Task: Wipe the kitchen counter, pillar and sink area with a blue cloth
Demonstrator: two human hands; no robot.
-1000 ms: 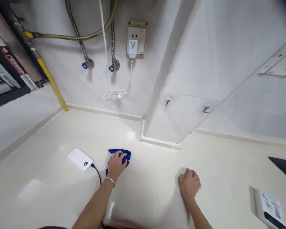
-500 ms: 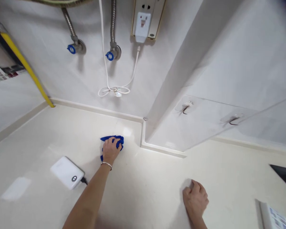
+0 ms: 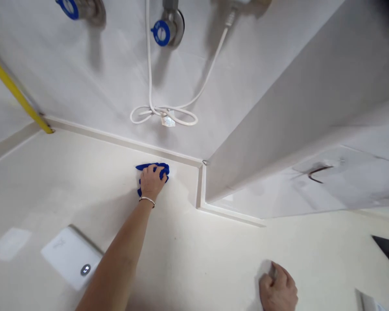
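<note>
My left hand [image 3: 151, 182] is stretched far forward and grips a crumpled blue cloth [image 3: 160, 169], pressing it on the cream countertop [image 3: 197, 255] close to the back wall's raised edge. A thin bracelet sits on that wrist. My right hand [image 3: 278, 291] rests curled in a loose fist on the countertop at the lower right, knuckles up; nothing shows in it.
A white power bank [image 3: 69, 255] lies on the counter beside my left forearm. A white cable loop [image 3: 164, 115] hangs on the wall under two blue-handled valves [image 3: 161, 32]. A yellow pipe [image 3: 17, 93] runs down at the left. A boxed wall column [image 3: 278, 129] juts out at the right.
My left hand has pushed the blue cloth away from me toward the back wall corner. The view has leaned forward, so the power bank and my right hand sit lower in the picture.
</note>
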